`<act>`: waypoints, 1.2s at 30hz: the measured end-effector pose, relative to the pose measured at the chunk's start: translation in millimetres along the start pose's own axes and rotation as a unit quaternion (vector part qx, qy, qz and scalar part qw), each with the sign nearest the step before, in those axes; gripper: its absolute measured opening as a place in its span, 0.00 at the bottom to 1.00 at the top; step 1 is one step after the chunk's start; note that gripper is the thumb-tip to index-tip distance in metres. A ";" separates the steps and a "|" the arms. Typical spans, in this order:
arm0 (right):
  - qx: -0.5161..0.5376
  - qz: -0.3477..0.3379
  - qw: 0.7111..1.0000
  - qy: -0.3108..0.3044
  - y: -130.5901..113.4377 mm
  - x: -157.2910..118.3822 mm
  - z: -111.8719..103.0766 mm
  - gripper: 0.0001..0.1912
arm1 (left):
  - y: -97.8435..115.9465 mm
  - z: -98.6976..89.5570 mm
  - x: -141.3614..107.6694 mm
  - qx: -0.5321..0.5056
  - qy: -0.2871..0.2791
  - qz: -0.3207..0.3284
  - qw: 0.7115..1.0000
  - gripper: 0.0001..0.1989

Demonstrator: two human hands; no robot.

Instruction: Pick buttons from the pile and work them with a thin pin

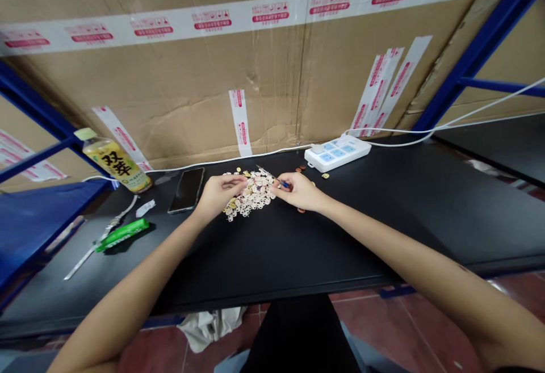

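A heap of small flat pale pieces (pixel 252 201), some yellowish, lies on the black tabletop (pixel 272 254) between my hands. My left hand (pixel 218 194) is at the heap's left edge, with thumb and fingers brought together; whatever is between them is too small to make out. On the right, my right hand (pixel 301 191) is closed around a slim tool with a blue handle and a thin metal shaft (pixel 267 173). The shaft points up and left over the heap; its exact kind cannot be told. A few brown pieces (pixel 301 210) and a yellow piece (pixel 325 176) lie near my right hand.
Left of the heap are a black phone (pixel 187 190), a yellow drink bottle (pixel 114 160), a green wrapped item (pixel 123 234) and a pale strap (pixel 80 262). A white power strip (pixel 338 153) with a cable stands at the back against a cardboard wall (pixel 272 72). Blue posts (pixel 472 49) flank it.
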State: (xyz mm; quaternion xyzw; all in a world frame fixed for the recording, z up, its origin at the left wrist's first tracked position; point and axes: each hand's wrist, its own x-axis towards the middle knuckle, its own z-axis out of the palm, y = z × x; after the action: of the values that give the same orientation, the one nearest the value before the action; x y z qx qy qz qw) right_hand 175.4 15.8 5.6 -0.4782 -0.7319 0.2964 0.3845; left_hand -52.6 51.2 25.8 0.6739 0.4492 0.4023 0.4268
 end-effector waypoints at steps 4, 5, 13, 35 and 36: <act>-0.029 -0.027 0.999 0.020 4.2 21.7 4.4 0.15 | -7.4 -7.8 5.0 0.170 -0.008 0.106 0.980 0.11; -0.029 -0.037 0.999 0.023 2.9 26.7 5.3 0.16 | -8.5 -7.9 4.4 0.222 -0.003 0.144 0.964 0.10; -0.073 -0.049 0.996 0.029 -0.7 21.2 -28.2 0.15 | 2.5 2.5 -12.7 0.382 -0.037 0.250 0.889 0.12; -0.151 -0.011 0.987 -0.056 55.4 -22.2 -65.2 0.16 | -0.7 39.5 -43.9 0.230 -0.274 0.242 0.902 0.10; -0.148 -0.011 0.988 -0.042 54.5 -22.7 -64.8 0.16 | -0.5 40.5 -44.5 0.212 -0.267 0.229 0.912 0.10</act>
State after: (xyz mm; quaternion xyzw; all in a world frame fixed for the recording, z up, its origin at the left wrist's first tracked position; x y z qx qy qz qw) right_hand 261.6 19.0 -10.2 -0.5087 -0.7886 0.2001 0.2815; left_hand -27.4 0.5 5.6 0.9154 0.2265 0.1895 0.2737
